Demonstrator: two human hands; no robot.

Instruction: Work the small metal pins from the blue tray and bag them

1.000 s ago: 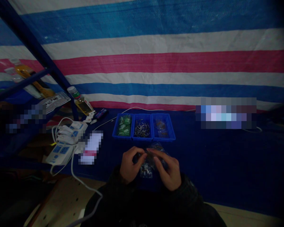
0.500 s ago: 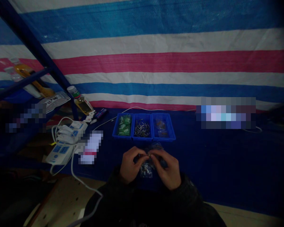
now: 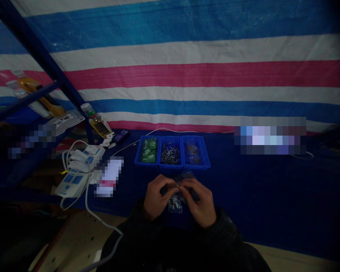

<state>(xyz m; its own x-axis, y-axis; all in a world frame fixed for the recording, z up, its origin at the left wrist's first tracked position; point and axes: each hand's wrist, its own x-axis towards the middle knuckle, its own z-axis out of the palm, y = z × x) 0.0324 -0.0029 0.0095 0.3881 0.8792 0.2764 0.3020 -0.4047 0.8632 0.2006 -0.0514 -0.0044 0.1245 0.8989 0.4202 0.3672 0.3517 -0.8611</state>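
Observation:
My left hand [image 3: 157,196] and my right hand [image 3: 200,200] meet fingertip to fingertip in front of the blue trays. Both are closed in a pinch around something tiny with a yellowish glint, too small and dark to name. Below the fingers, a small clear plastic bag [image 3: 175,206] with pale bits shows between the hands. More clear plastic [image 3: 187,175] lies just behind my right fingers. Three joined blue trays stand beyond: the left tray [image 3: 144,163] has green packets [image 3: 149,150], the middle one short metal pins [image 3: 170,154], the right one small clear bags [image 3: 193,152].
At left lie white power strips [image 3: 70,185] with tangled cables and a blurred-out phone-like rectangle [image 3: 109,176]. A drink bottle [image 3: 98,121] leans by the blue frame post [image 3: 70,100]. A pixelated object [image 3: 269,136] sits at the back right, before a striped tarp [image 3: 187,73].
My hands stay in nearly the same place, with only a slight shift of the fingers at the pinch. The trays and bags have not moved.

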